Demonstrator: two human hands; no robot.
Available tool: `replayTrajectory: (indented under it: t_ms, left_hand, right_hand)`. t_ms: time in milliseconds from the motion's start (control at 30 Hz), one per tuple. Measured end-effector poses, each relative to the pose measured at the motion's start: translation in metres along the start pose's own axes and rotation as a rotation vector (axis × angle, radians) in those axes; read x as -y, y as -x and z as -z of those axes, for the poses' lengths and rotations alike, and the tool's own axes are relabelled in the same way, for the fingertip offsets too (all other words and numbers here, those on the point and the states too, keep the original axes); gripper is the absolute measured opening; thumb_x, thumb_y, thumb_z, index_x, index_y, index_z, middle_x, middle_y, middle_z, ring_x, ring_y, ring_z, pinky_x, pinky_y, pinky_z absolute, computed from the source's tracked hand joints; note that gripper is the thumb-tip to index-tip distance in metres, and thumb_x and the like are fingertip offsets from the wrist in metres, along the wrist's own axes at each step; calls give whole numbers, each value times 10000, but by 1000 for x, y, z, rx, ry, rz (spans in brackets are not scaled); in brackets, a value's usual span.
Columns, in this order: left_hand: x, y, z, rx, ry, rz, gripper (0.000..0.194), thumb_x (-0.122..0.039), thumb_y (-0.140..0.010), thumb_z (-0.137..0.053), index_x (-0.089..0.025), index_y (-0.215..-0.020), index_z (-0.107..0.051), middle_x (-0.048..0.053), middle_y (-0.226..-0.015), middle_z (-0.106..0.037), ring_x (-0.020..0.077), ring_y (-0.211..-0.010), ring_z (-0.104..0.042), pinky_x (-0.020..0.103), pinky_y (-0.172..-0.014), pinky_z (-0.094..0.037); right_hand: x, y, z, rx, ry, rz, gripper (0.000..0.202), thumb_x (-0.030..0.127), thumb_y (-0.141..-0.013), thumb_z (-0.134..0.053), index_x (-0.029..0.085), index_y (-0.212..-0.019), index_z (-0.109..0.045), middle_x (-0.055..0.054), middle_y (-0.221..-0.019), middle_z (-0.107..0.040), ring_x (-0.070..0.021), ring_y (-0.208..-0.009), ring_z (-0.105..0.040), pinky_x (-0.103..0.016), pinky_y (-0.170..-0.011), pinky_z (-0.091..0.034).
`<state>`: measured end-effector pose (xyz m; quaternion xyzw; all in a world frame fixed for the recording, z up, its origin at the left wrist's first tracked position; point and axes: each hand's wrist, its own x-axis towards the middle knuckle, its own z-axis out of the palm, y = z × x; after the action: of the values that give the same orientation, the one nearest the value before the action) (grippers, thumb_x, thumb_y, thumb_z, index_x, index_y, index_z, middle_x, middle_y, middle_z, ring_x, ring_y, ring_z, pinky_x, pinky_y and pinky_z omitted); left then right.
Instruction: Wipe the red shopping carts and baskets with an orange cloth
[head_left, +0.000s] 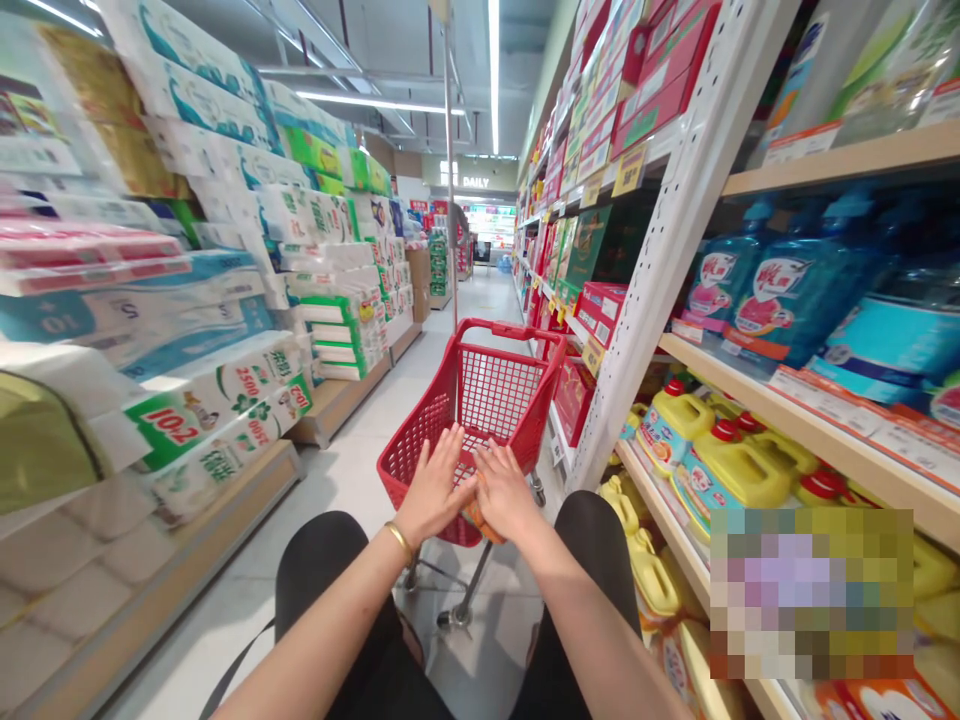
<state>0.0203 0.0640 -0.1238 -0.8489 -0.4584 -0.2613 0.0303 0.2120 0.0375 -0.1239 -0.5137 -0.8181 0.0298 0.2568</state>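
A red plastic shopping cart [420, 455] on a grey metal frame stands in the aisle just beyond my knees. My left hand [433, 492] is stretched out in front of the basket, palm down, fingers apart and holding nothing. Beside it, nearly touching at the thumbs, my right hand [504, 490] lies flat with its fingers extended. Part of an orange item [491, 532] shows below and between the hands; its kind is hidden. A gold bangle [400, 540] circles my left wrist.
Shelves on the right carry blue bottles [780, 290] and yellow jugs with red caps [739, 465]. A white perforated post [660, 230] rises beside the cart. Packs of tissue paper [225, 400] are piled along the left, above a low wooden base [187, 560]. The tiled aisle [484, 295] runs ahead.
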Motion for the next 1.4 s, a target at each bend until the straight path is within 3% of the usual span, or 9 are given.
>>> replayTrajectory:
  t_ms: [133, 233, 433, 533, 667, 833, 967, 1200, 1400]
  left_hand:
    - [44, -2, 8, -42, -125, 66, 760, -628, -1028, -402, -280, -1670, -187, 82, -1713, -289, 297, -1606, -209, 591, -1299, -138]
    - [56, 0, 0, -6, -144, 49, 728, -645, -1020, -412, -299, -1646, -279, 70, -1672, -384, 291, -1587, -271, 585, -1295, -179]
    - [18, 0, -23, -35, -112, 88, 665, -598, -1051, -351, -296, -1642, -302, 72, -1641, -433, 289, -1570, -315, 588, -1281, -232]
    - [-1, 0, -25, -19, -89, 71, 642, -558, -1065, -331, -304, -1651, -272, 47, -1659, -406, 278, -1569, -320, 561, -1276, -270]
    - [-9, -2, -20, -10, -72, 22, 612, -501, -1075, -330, -302, -1651, -272, 36, -1695, -331, 270, -1580, -294, 542, -1283, -276]
    - [-22, -3, -22, -57, -94, 59, 589, -444, -1075, -329, -266, -1637, -325, 61, -1677, -365, 290, -1584, -281, 591, -1297, -212]
    - [-32, 6, -23, -63, -98, 41, 588, -411, -1074, -335, -269, -1644, -307, 51, -1690, -335, 283, -1593, -254, 593, -1302, -211]
    - [-39, 13, -20, -82, -113, 54, 582, -401, -1071, -355, -290, -1641, -314, 31, -1690, -340, 282, -1596, -242, 589, -1304, -221]
    - [-38, 15, -19, -79, -166, 44, 587, -379, -1076, -342, -244, -1646, -299, 49, -1687, -343, 283, -1588, -270, 580, -1300, -228]
  right_hand:
    - [-16, -15, 9, 22, 36, -18, 540, 342, -1078, -328, 126, -1536, -515, -79, -1620, -473, -219, -1593, -248, -454, -1330, -158]
    - [-26, -23, 10, 32, 48, -35, 532, 337, -1071, -337, 131, -1514, -545, -76, -1606, -494, -218, -1585, -269, -452, -1327, -168]
    - [-41, -18, 10, 12, 87, -119, 551, 309, -1074, -299, 91, -1530, -518, -103, -1632, -450, -234, -1587, -265, -452, -1320, -180]
    - [-57, -8, 18, 10, 106, -148, 555, 291, -1068, -289, 110, -1553, -488, -95, -1660, -403, -228, -1594, -248, -463, -1314, -186]
    - [-76, 7, 32, 26, 118, -158, 550, 289, -1059, -297, 146, -1552, -496, -80, -1660, -397, -221, -1587, -271, -477, -1308, -194]
    - [-44, 30, 18, 12, 115, -149, 541, 335, -1082, -291, 134, -1513, -550, -106, -1605, -482, -238, -1567, -323, -487, -1321, -143]
    - [-15, 39, 2, -7, 95, -95, 549, 380, -1093, -306, 144, -1551, -498, -94, -1629, -448, -218, -1562, -334, -447, -1325, -153]
    - [-44, 24, 19, -94, 166, -413, 580, 330, -1069, -340, 79, -1584, -432, -124, -1734, -119, -341, -1620, -55, -574, -1311, -95]
    - [-12, 39, 7, -10, 11, -140, 559, 354, -1075, -348, 124, -1570, -468, -121, -1659, -375, -296, -1594, -240, -556, -1317, -145]
